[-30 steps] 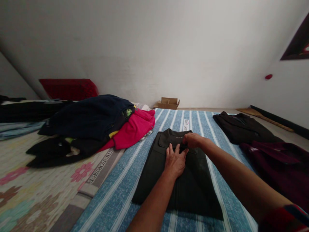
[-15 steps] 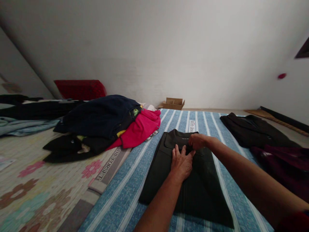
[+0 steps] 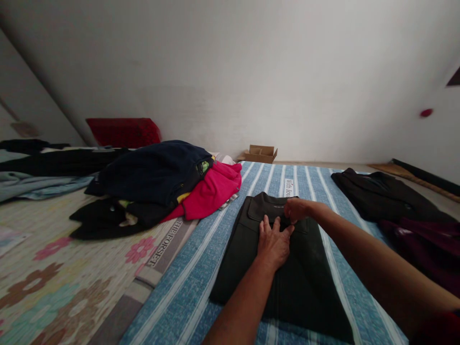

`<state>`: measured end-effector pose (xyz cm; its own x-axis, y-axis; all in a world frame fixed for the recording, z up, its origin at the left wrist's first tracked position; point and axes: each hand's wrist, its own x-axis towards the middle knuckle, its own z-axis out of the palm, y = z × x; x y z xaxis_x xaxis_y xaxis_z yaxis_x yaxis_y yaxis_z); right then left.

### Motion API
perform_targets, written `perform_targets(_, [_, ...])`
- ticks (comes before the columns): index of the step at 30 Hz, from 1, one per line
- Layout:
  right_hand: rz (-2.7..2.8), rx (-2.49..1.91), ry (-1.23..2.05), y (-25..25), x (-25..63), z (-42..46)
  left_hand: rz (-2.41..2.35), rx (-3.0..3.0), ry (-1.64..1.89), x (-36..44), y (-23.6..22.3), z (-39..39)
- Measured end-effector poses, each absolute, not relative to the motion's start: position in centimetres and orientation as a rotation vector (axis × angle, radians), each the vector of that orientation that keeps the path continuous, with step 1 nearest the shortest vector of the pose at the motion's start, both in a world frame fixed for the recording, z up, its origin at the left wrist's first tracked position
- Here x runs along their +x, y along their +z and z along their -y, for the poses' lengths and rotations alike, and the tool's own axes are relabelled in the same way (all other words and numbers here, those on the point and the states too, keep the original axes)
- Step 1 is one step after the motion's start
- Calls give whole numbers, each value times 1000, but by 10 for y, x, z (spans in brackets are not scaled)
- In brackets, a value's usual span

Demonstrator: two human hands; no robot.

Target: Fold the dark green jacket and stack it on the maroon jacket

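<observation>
A dark green-black jacket (image 3: 247, 268), folded into a flat rectangle, lies on the blue striped cover (image 3: 187, 297) with its collar at the far end. My left hand (image 3: 273, 243) rests on it just below the collar, palm down and fingers spread. Close beside those fingertips, my right hand (image 3: 299, 210) is closed at the collar's right side. Its fingers are curled on the jacket, and their tips are partly hidden.
To the left are a heaped navy garment (image 3: 151, 167) and a pink garment (image 3: 215, 189) on a floral cover (image 3: 46, 287). Dark folded trousers (image 3: 381, 196) and a maroon garment (image 3: 424, 244) lie right. A cardboard box (image 3: 260, 153) stands by the wall.
The whole view has shifted slightly, so everything sits a little further right. Both hands keep nearly the same places on the jacket.
</observation>
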<state>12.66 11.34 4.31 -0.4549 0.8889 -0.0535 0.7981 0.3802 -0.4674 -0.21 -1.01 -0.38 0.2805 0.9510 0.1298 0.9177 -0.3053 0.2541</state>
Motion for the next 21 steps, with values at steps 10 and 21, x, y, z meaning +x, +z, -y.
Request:
perform_targets(10, [2754,-1492,732,55,133,-113,-1779,2443,408,-3,-4,5])
perform_targets(21, [2856,-1476,693,51,136,-116,-1783,2466,390,-2,-2,4])
